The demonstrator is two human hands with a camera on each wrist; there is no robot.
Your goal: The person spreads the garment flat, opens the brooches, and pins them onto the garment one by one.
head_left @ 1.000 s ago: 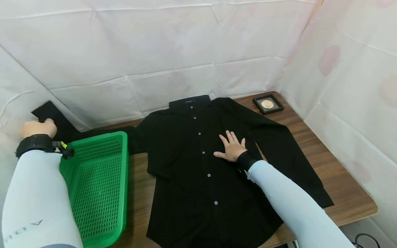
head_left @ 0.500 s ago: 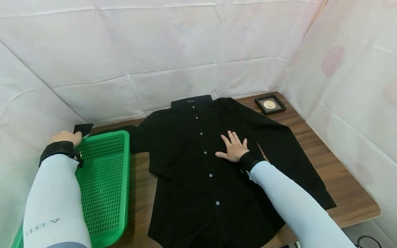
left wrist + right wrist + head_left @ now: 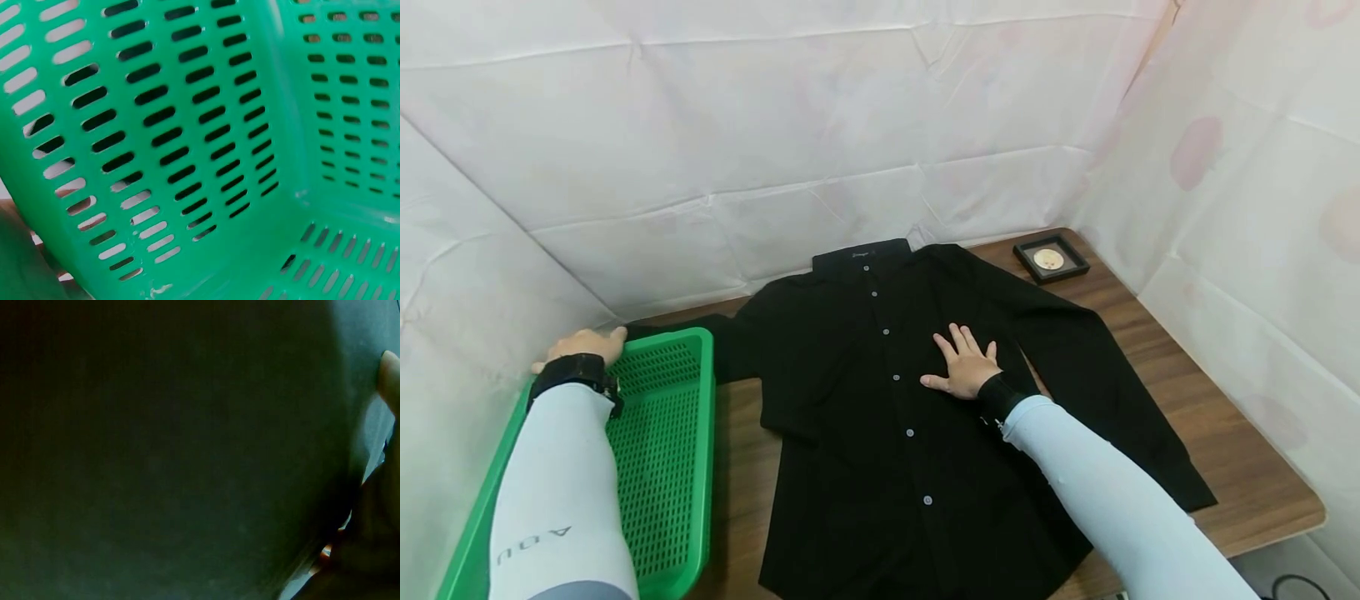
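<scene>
A black long-sleeved button shirt (image 3: 842, 417) lies spread face up on the wooden table, collar at the back. My right hand (image 3: 967, 371) rests flat on its chest, fingers spread. In the right wrist view, dark cloth fills most of the picture and the thumb (image 3: 390, 381) shows at the right edge. My left hand (image 3: 583, 346) is at the back rim of a green plastic basket (image 3: 700, 467), beside the shirt's left-hand sleeve. Its fingers reach down behind the rim, so I cannot tell whether they still grip the cuff. Through the basket's slots, the left wrist view shows fingers (image 3: 81, 203) and something black.
A small black square frame with a round gold-coloured disc (image 3: 1048, 259) sits at the back right of the wooden table (image 3: 1247, 475). White cloth walls (image 3: 820, 108) stand close behind and on both sides. A dark cable (image 3: 1296, 579) shows below at the right.
My left hand has come right and lowered behind the basket's back rim. The cuff it held up is now out of sight. My right hand stays on the shirt.
</scene>
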